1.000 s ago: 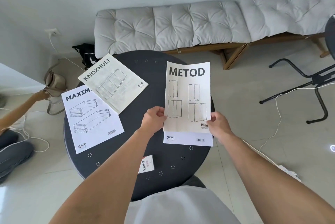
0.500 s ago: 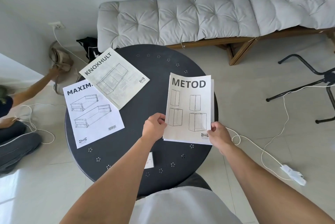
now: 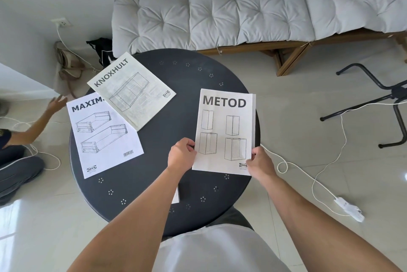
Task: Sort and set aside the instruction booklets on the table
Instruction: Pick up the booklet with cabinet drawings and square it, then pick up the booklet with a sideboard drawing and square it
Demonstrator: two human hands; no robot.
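Note:
A white METOD booklet [image 3: 224,130] lies on the right side of the round dark table [image 3: 176,86], on top of another booklet whose edge shows along its right side. My left hand [image 3: 181,155] pinches its lower left edge. My right hand [image 3: 261,162] grips its lower right corner. On the left of the table lies a MAXIM booklet [image 3: 103,137], partly overlapped at its top by a KNOXHULT booklet [image 3: 132,90]. A small white card [image 3: 175,197] peeks out beside my left forearm.
A grey cushioned bench [image 3: 253,14] runs along the far wall. A black stand [image 3: 385,100] and white cables with a power strip [image 3: 349,209] lie on the floor at right. Another person's hand [image 3: 56,103] reaches from the left; bags [image 3: 68,64] sit by the wall.
I have lowered the METOD booklet down onto the booklet beneath it, so their edges line up. The other person's hand moved back from the bag toward the table.

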